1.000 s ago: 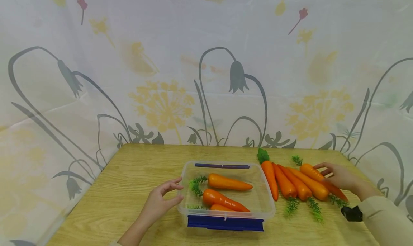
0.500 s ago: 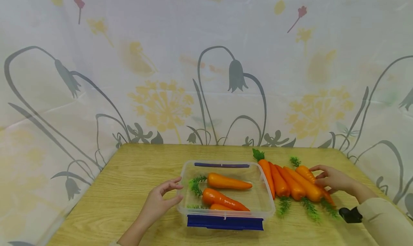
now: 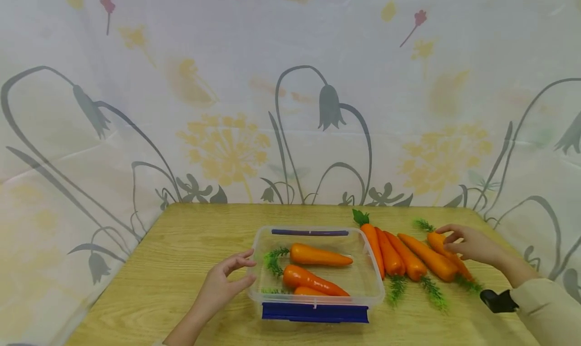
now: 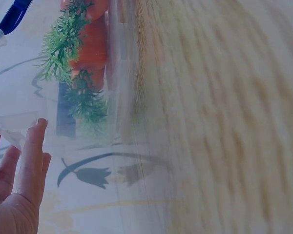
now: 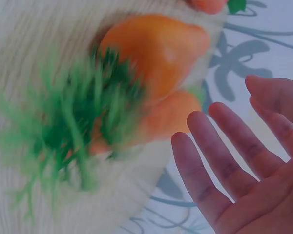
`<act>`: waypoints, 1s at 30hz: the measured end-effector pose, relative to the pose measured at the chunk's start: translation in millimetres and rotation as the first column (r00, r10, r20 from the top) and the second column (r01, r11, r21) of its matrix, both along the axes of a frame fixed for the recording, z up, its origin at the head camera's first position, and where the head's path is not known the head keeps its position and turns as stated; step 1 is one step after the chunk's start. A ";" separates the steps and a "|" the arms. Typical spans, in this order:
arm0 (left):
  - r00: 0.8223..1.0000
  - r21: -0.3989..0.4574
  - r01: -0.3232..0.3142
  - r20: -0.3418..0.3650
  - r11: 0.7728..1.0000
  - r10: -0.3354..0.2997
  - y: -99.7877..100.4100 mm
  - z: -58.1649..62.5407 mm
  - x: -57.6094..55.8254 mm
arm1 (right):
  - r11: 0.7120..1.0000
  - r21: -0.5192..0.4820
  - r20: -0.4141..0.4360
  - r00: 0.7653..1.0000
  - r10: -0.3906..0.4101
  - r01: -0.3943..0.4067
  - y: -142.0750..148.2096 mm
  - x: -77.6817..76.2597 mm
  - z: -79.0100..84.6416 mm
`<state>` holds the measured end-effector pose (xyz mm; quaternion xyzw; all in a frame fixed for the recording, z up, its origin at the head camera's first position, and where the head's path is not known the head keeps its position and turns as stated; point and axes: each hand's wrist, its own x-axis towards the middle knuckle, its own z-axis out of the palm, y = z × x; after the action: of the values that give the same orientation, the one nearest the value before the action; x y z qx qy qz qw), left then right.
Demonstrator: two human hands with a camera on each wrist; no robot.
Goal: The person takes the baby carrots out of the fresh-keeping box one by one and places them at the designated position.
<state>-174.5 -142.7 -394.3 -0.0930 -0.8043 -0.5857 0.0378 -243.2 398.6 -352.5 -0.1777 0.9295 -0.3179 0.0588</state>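
My left hand (image 3: 222, 285) stays at the left wall of a clear plastic box (image 3: 317, 299), fingers loosely bent and fingertips right at the rim. Inside lie an orange carrot (image 3: 320, 255), a redder one (image 3: 313, 280) and part of a third (image 3: 308, 291), with green tops to the left. On the right of the table, my right hand (image 3: 474, 245) reaches over the far-right carrot (image 3: 437, 241), its fingertips overlapping it. That carrot's leafy top points away from me. In the right wrist view the fingers (image 5: 200, 170) are spread and relaxed beside two carrots.
Several more carrots (image 3: 410, 255) lie side by side between the box and my right hand, most with tops towards me. Blue latches (image 3: 315, 313) flank the box. The wooden table (image 3: 195, 245) ends at a flower-printed cloth (image 3: 227, 83). A black object (image 3: 498, 301) sits by my right sleeve.
The row of carrots first slid left towards the box. Then my right hand shifted slightly right, and the far-right carrot now lies apart from its neighbour. My left hand has stayed put.
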 end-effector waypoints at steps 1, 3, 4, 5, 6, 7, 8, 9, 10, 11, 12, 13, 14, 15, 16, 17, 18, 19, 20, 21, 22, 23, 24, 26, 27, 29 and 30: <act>1.000 -0.002 -0.002 0.001 1.000 0.002 -0.1 0.1 0.0 | 1.000 0.006 -0.015 1.000 0.013 -0.013 -2.1 0.3 2.5; 1.000 -0.003 -0.002 0.002 1.000 0.002 -0.1 0.1 -0.1 | 0.999 0.025 -0.042 0.998 0.038 -0.037 -6.5 0.4 7.7; 1.000 -0.003 -0.002 0.002 1.000 0.002 -0.1 0.0 -0.2 | 0.998 0.038 -0.063 0.997 0.047 -0.045 -9.2 0.8 10.8; 1.000 -0.003 -0.003 0.003 1.000 0.003 -0.1 -0.2 -0.4 | 0.998 0.049 -0.078 0.995 0.054 -0.050 -12.2 1.0 13.6; 1.000 -0.003 -0.004 0.005 1.000 0.004 -0.2 -0.4 -0.5 | 0.996 0.061 -0.094 0.993 0.064 -0.059 -15.4 1.2 16.5; 1.000 -0.001 -0.004 0.005 1.000 0.004 -0.2 -0.7 -0.7 | 0.995 0.075 -0.107 0.992 0.066 -0.058 -19.1 2.1 19.5; 1.000 -0.002 -0.006 0.006 1.000 0.006 -0.2 -0.9 -0.8 | 0.994 0.087 -0.120 0.990 0.070 -0.059 -22.6 2.5 22.2; 1.000 -0.001 -0.008 0.007 1.000 0.008 -0.2 -1.0 -1.0 | 0.994 0.092 -0.131 0.989 0.071 -0.059 -26.4 3.2 24.6; 1.000 -0.002 -0.009 0.007 1.000 0.009 -0.1 -0.9 -0.9 | 0.993 0.098 -0.141 0.987 0.074 -0.060 -29.7 3.6 26.8; 1.000 -0.003 -0.010 0.007 1.000 0.010 -0.1 -0.6 -0.8 | 0.994 0.096 -0.144 0.987 0.074 -0.060 -33.1 3.7 28.5; 1.000 -0.005 -0.010 0.007 1.000 0.010 -0.1 -0.4 -0.7 | 0.993 0.099 -0.149 0.986 0.073 -0.059 -36.6 4.1 30.4; 1.000 -0.006 -0.010 0.006 1.000 0.010 0.0 0.0 -0.6 | 0.994 0.092 -0.145 0.987 0.071 -0.059 -40.4 4.7 32.4; 1.000 -0.008 -0.011 0.006 1.000 0.011 0.1 0.4 -0.5 | 0.995 0.081 -0.138 0.988 0.074 -0.063 -44.2 4.9 34.0; 1.000 -0.007 -0.010 0.005 1.000 0.010 0.0 0.8 -0.4 | 0.995 0.072 -0.133 0.988 0.076 -0.067 -48.3 5.3 35.8; 1.000 -0.008 -0.009 0.002 1.000 0.009 0.5 1.0 -0.3 | 0.996 0.063 -0.127 0.989 0.078 -0.071 -52.1 6.2 37.8; 1.000 -0.007 -0.009 0.000 1.000 0.009 0.9 1.0 -0.5 | 0.996 0.057 -0.122 0.989 0.081 -0.075 -56.2 7.3 40.1; 1.000 -0.006 -0.009 -0.002 1.000 0.009 1.3 0.9 -0.7 | 0.995 0.050 -0.115 0.989 0.088 -0.082 -60.2 8.6 42.4; 1.000 -0.005 -0.008 -0.005 1.000 0.007 1.8 0.5 -0.9 | 0.995 0.042 -0.111 0.989 0.097 -0.092 -63.8 9.7 44.4; 1.000 -0.005 -0.006 -0.008 1.000 0.006 2.3 0.1 -1.0 | 0.994 0.040 -0.111 0.988 0.105 -0.102 -67.2 10.9 46.2; 1.000 -0.007 -0.003 -0.010 1.000 0.003 2.8 -0.4 -1.1 | 0.994 0.042 -0.115 0.987 0.110 -0.106 -70.7 12.2 47.8; 1.000 -0.010 -0.003 -0.012 1.000 0.003 3.2 -1.1 -1.0 | 0.993 0.039 -0.110 0.987 0.114 -0.111 -74.1 13.4 49.1; 1.000 -0.013 -0.003 -0.012 1.000 0.003 3.5 -1.7 -0.9 | 0.992 0.045 -0.119 0.985 0.125 -0.120 -77.3 14.2 50.3; 1.000 -0.019 -0.007 -0.014 1.000 0.007 3.6 -2.4 -0.8 | 0.990 0.047 -0.128 0.982 0.137 -0.132 -80.7 14.7 51.2; 1.000 -0.029 -0.018 -0.018 0.999 0.018 3.3 -3.3 -0.5 | 0.986 0.055 -0.149 0.976 0.161 -0.155 -88.1 14.1 52.6; 0.999 -0.032 -0.025 -0.020 0.999 0.025 2.9 -3.6 -0.5 | 0.985 0.056 -0.161 0.972 0.172 -0.165 -92.1 13.2 53.2; 0.999 -0.034 -0.035 -0.028 0.999 0.034 2.4 -3.3 -1.0 | 0.980 0.055 -0.188 0.962 0.198 -0.191 -99.0 10.8 54.4; 0.999 -0.036 -0.034 -0.031 0.999 0.033 2.3 -2.8 -1.5 | 0.979 0.054 -0.195 0.960 0.203 -0.196 -102.0 9.8 55.2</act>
<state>-175.9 -140.4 -397.1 -0.0890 -0.8157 -0.5686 0.0581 -233.4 296.6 -297.3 -0.3003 0.9133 -0.2752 -0.0002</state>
